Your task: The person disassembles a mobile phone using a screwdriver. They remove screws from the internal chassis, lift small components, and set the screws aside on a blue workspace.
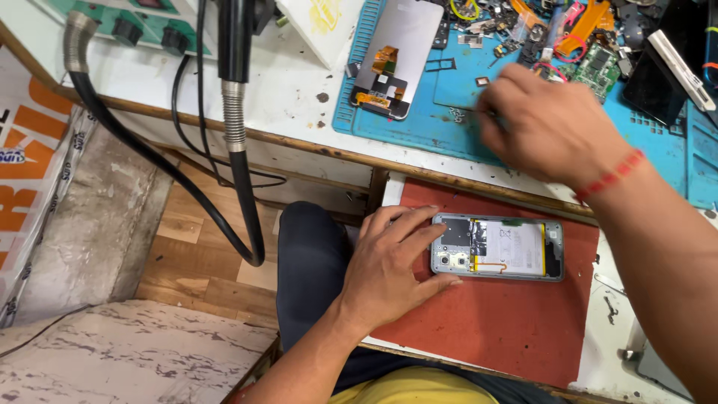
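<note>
The left hand (393, 262) lies spread, steadying the opened phone (497, 247) on the red mat (508, 322); above the phone, the blurred right hand (550, 123) reaches onto the blue mat (449, 112), its grip unclear. Steady holding seems wise

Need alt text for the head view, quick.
A left hand steadies an opened phone on a red mat, while the right hand reaches over a blue mat strewn with parts.
</note>
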